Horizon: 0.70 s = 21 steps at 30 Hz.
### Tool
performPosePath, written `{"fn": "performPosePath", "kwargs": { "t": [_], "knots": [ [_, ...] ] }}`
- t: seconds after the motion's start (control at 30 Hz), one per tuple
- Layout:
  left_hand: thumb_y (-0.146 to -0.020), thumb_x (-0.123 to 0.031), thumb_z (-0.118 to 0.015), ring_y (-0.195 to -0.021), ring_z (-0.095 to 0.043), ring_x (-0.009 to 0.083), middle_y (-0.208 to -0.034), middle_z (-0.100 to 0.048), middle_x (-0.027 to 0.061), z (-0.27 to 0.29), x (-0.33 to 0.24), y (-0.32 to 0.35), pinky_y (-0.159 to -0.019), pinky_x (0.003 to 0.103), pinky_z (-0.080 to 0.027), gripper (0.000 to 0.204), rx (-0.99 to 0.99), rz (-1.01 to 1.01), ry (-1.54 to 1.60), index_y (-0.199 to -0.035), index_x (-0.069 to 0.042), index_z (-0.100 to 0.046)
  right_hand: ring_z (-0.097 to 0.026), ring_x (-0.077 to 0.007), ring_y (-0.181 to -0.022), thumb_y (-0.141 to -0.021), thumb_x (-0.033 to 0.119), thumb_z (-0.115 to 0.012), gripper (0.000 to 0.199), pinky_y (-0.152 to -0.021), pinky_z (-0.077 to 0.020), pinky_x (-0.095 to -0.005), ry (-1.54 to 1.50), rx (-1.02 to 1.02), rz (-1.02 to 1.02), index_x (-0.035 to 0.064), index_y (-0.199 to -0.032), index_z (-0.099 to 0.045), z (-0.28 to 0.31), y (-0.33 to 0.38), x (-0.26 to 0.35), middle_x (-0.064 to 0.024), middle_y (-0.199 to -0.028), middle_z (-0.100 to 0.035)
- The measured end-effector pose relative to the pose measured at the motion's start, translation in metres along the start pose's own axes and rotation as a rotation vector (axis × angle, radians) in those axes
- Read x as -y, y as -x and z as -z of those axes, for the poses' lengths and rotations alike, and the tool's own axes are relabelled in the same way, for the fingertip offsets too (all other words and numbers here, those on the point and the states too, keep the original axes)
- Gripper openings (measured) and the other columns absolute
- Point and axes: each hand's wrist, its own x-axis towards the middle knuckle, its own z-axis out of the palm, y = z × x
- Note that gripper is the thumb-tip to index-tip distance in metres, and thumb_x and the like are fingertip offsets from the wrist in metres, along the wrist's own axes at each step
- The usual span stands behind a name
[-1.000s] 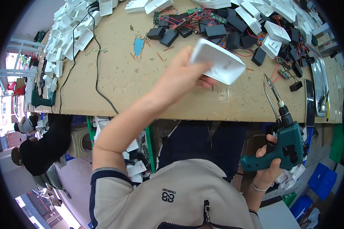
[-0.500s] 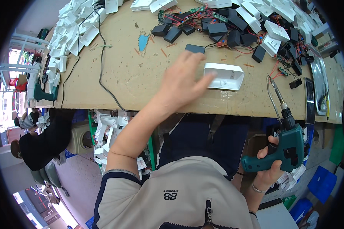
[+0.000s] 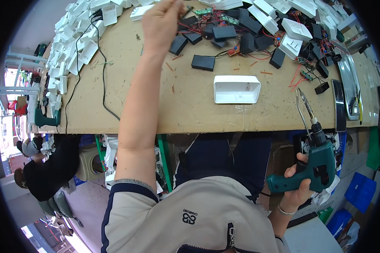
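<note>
My left arm stretches across the table. My left hand [image 3: 161, 26] hovers at the far side, beside the pile of black boxes and circuit boards [image 3: 203, 12]. Its fingers are drawn together, and whatever lies between them is hidden or blurred. In front of me sits an open white plastic case [image 3: 236, 98], hollow side showing, with neither hand on it. My right hand [image 3: 299, 189] grips a green soldering gun [image 3: 314, 166] over my lap. The gun's metal tip and thin feed tube point up toward the table edge. A black box [image 3: 203, 63] with a wire lies beyond the case.
White casings [image 3: 78, 46] are heaped at the far left, and more white casings [image 3: 292, 45] at the far right. A black cable [image 3: 103, 78] crosses the table's left part. A phone [image 3: 339, 105] and metal tray [image 3: 354, 90] lie right. Another person [image 3: 46, 164] sits left.
My left hand has moved from near the white case to the far side of the table, and its fingers have closed. My right hand still holds the soldering gun. The view has shifted slightly.
</note>
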Motion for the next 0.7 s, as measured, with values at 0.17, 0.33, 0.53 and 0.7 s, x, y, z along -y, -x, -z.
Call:
{"fn": "performPosePath", "kwargs": {
  "t": [0.17,0.33,0.53,0.7],
  "knots": [
    [-0.069,-0.001,-0.06,-0.069,-0.052,0.012,-0.082,-0.055,0.0053,0.027,-0.054,0.002,-0.061,0.024,-0.041,0.008,-0.261,-0.361,0.302,-0.078,-0.002,-0.06,-0.056,-0.0158,-0.067,-0.077,0.032,-0.06,0.064,-0.053,-0.0494,-0.0232,0.007,0.027,-0.004,-0.0014,-0.122,-0.03,-0.001,-0.005,-0.003,-0.0234,-0.108,-0.048],
    [-0.082,-0.002,-0.049,-0.074,-0.055,0.0121,-0.088,-0.057,0.0081,0.08,-0.055,0.029,-0.064,0.022,-0.045,0.015,-0.222,-0.393,0.186,-0.092,0.0,-0.06,-0.056,-0.0158,-0.068,-0.077,0.033,-0.059,0.064,-0.053,-0.0495,-0.0233,0.003,0.046,-0.012,-0.0018,-0.122,-0.03,-0.008,-0.004,-0.003,-0.0234,-0.108,-0.048],
    [-0.073,0.008,-0.051,-0.079,-0.055,0.0167,-0.109,-0.045,0.01,0.054,-0.038,0.115,-0.066,0.025,-0.046,0.023,0.352,-0.22,-0.009,-0.092,-0.001,-0.061,-0.054,-0.0157,-0.07,-0.078,0.034,-0.057,0.065,-0.056,-0.0483,-0.0233,-0.148,0.121,-0.089,-0.0011,-0.124,-0.027,-0.011,-0.003,-0.008,-0.0228,-0.115,-0.043],
    [-0.07,0.01,-0.054,-0.077,-0.057,0.0198,-0.104,-0.045,0.0126,0.025,-0.06,0.152,-0.066,0.026,-0.047,0.026,0.362,-0.212,-0.074,-0.092,-0.002,-0.061,-0.049,-0.0151,-0.07,-0.079,0.036,-0.056,0.068,-0.057,-0.0441,-0.0258,-0.323,0.171,-0.17,0.0015,-0.128,-0.023,-0.025,-0.013,-0.02,-0.0228,-0.117,-0.041]
  ]
}}
